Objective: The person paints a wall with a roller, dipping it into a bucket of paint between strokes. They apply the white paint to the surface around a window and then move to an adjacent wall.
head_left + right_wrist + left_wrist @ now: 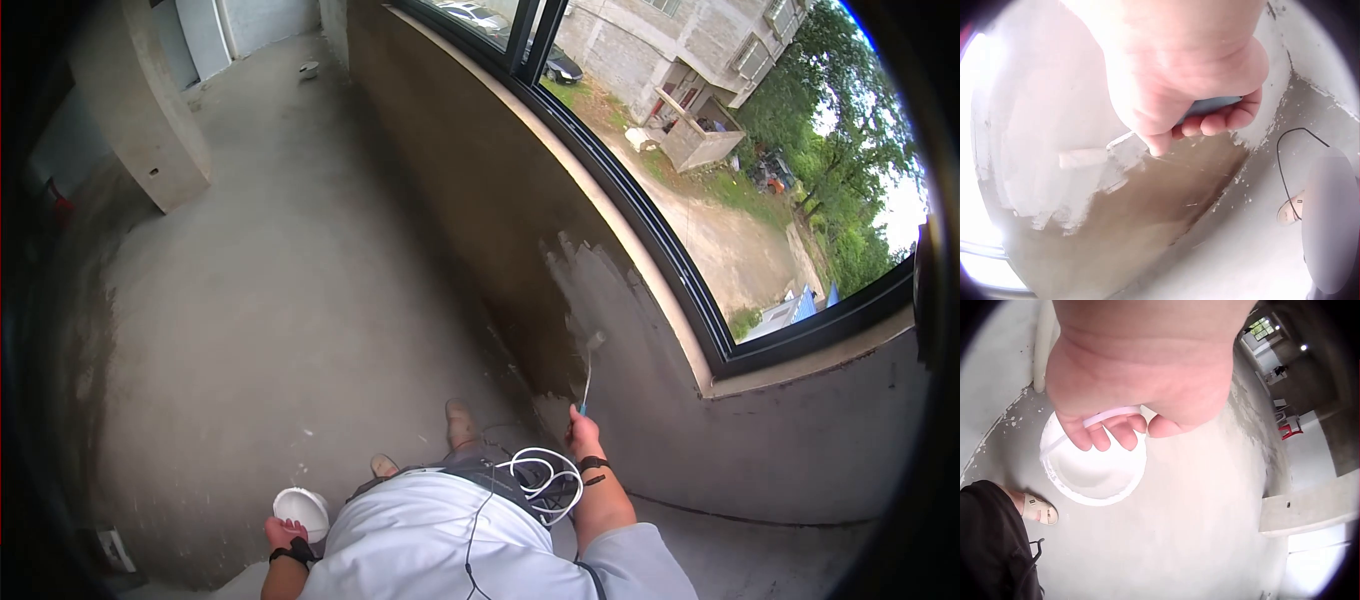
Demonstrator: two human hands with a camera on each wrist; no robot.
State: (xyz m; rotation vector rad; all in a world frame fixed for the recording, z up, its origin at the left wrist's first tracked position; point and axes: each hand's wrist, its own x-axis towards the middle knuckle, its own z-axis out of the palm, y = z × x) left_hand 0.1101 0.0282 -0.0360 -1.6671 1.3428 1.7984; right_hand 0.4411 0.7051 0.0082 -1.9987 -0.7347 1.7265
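The right hand grips the blue handle of a small paint roller whose head lies against the wall under the window. In the right wrist view, that hand has its fingers curled round the handle, and the white roller head rests on the pale coated part of the wall. The left hand holds a white bucket low at the person's side. The left wrist view shows its fingers hooked round the pale handle over the bucket.
Brown uncoated wall adjoins the grey-white coated patch. Above is a black-framed window. A pillar stands at the left, and a small container lies far off on the floor. White cable hangs at the waist.
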